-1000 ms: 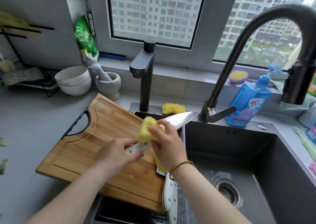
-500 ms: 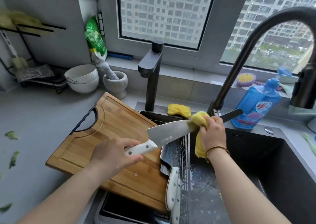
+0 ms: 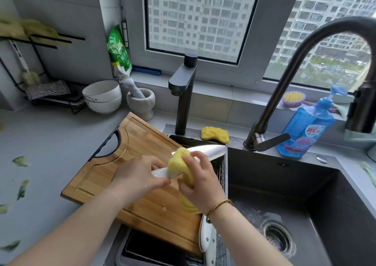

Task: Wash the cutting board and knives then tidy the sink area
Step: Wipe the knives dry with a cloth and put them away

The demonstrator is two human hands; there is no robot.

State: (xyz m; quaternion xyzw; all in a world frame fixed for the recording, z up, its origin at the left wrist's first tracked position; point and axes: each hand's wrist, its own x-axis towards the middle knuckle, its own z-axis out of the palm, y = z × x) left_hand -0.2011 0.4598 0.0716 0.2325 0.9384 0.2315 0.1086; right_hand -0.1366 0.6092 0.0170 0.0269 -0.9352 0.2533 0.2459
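Seen from the head, the left hand [image 3: 140, 176] kept its grip clenched round the white handle of the knife [image 3: 210, 150], whose blade pointed toward two o'clock above the board [image 3: 122, 158]. The right hand [image 3: 201, 184], its grip grasping a yellow sponge [image 3: 178, 162], pressed it over the blade just beside the handle. The board lay slanted from the tabletop [image 3: 50, 143] at nine o'clock onto the sink [image 3: 284, 184], a second knife [image 3: 206, 235] at its five-o'clock corner.

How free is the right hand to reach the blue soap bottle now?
Probably yes: only open sink lies between the right hand and the soap bottle. But it grips a sponge on the knife, so it's occupied.
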